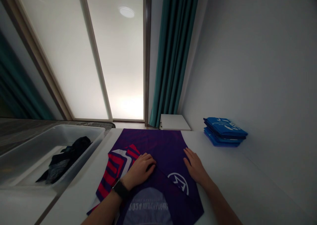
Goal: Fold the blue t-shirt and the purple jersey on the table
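A purple jersey (168, 145) lies spread on the white table, with a red and white striped part (116, 167) at its left side. It bears a white round logo (178, 182) and a greyish panel (148, 208) with "2024" lettering near me. My left hand (141, 169), a dark watch on its wrist, rests on the middle of the jersey, fingers slightly bent and thumb apart. At the jersey's right edge my right hand (194, 164) lies flat with its fingers stretched out. A crease runs across the cloth between the hands.
A clear plastic bin (99, 132) with dark clothing (69, 157) inside stands left of the table (223, 178). Blue folded packets (224, 131) are stacked at the right by the wall. Beyond the table are a white cabinet (174, 122), a teal curtain (173, 53) and frosted doors (119, 63).
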{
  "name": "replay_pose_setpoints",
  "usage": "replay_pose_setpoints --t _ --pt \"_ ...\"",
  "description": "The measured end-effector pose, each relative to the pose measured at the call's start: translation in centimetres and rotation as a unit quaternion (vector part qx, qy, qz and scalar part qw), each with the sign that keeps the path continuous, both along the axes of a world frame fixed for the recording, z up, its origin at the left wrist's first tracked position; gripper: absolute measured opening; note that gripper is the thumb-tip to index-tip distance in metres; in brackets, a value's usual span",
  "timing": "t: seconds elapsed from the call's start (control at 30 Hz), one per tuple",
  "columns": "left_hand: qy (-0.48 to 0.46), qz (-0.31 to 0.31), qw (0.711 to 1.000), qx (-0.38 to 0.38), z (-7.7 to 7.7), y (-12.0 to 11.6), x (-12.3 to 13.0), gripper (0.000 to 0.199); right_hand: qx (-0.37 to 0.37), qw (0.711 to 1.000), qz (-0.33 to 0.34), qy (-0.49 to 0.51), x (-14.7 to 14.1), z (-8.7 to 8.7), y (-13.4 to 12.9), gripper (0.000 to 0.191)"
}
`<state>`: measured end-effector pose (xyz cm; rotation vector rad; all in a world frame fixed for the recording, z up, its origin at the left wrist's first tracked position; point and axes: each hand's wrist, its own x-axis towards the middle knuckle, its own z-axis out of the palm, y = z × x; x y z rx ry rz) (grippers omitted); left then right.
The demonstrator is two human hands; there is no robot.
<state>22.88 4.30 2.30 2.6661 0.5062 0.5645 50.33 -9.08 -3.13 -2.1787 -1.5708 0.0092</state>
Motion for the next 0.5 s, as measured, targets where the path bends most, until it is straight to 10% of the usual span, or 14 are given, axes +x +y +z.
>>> replay_pose_setpoints --t 0.27,0.5 --pt "0.012 -0.042 0.998 0.043 2.1 -2.6 4.3 0.047 0.088 0.993 -0.008 0.073 3.0 -1.1 -1.9 0.049" --pt "0.063 -0.071 0.993 0.075 0.2 -3.9 11.6 0.053 0.075 0.997 0.03 0.013 0.7 -0.2 -2.9 0.046"
